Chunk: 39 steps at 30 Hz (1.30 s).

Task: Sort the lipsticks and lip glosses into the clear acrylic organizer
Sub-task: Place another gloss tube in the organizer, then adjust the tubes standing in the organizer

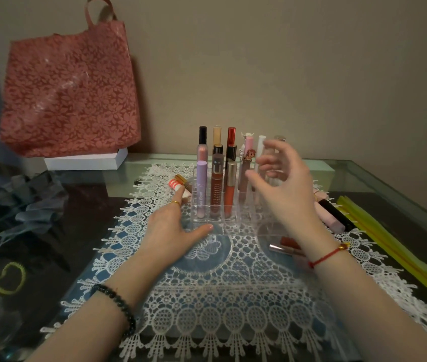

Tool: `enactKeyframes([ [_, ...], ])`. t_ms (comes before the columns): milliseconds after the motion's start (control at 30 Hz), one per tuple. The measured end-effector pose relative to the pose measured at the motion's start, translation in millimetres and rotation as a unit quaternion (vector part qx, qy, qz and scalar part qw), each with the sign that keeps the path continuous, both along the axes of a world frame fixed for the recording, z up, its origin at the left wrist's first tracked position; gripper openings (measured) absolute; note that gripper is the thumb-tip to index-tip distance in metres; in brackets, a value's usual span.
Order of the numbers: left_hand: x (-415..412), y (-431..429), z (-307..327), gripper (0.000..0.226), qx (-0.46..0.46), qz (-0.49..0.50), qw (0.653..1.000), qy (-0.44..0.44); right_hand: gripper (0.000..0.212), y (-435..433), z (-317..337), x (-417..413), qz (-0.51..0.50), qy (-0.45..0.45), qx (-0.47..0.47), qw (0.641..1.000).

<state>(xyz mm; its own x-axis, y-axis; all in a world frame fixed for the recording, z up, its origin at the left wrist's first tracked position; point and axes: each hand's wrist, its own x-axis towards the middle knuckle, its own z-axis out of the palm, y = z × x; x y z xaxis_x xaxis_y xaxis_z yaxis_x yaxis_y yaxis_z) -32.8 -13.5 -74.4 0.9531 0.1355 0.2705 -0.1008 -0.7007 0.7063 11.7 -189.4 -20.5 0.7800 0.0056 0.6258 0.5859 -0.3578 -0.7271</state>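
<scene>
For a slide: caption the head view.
Left hand and right hand at an acrylic organizer holding upright lip glosses.

Bare lace mat in front of the organizer gives open approach between the forearms. Upright tubes crowd its left columns — front slots look free. The left hand sits at its front-left corner; the right hand hangs before the right columns. Loose tubes lie right of it.
</scene>
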Motion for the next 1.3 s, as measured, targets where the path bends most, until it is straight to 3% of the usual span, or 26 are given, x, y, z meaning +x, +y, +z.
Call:
enactKeyframes([
  [167, -0.9, 2.8, 6.4, 0.092, 0.047, 0.042, 0.993, -0.1, 0.045, -42.1, 15.4, -9.1, -0.021, -0.009, 0.002, 1.0],
  [300, -10.7, -3.5, 18.4, 0.073, 0.031, 0.031, 0.974, -0.224, 0.045, -79.4, 15.8, -19.4, -0.031, 0.007, -0.046, 0.998],
  [400, -19.8, -13.9, 25.4, 0.059, 0.078, -0.009, 0.957, -0.279, 0.045, -103.2, 11.4, -32.3, -0.029, 0.027, -0.102, 0.994],
  [533, -28.2, -38.7, 27.7, 0.048, 0.148, -0.101, 0.95, -0.254, 0.04, -126.0, -1.0, -48.0, -0.018, 0.064, -0.17, 0.983],
  [733, -21.1, -72.1, 19.3, 0.032, 0.227, -0.225, 0.936, -0.151, 0.034, -128.2, -30.9, -66.2, -0.002, 0.114, -0.278, 0.954],
  [1000, -8.5, -93.7, 4.1, 0.025, 0.293, -0.225, 0.924, -0.099, 0.022, -121.3, -53.5, -63.9, 0.009, 0.112, -0.281, 0.953],
  [1300, -5.4, -96.2, -4.0, 0.021, 0.251, -0.23, 0.936, -0.09, 0.027, -121.9, -58.8, -61.7, 0.006, 0.125, -0.277, 0.953],
])
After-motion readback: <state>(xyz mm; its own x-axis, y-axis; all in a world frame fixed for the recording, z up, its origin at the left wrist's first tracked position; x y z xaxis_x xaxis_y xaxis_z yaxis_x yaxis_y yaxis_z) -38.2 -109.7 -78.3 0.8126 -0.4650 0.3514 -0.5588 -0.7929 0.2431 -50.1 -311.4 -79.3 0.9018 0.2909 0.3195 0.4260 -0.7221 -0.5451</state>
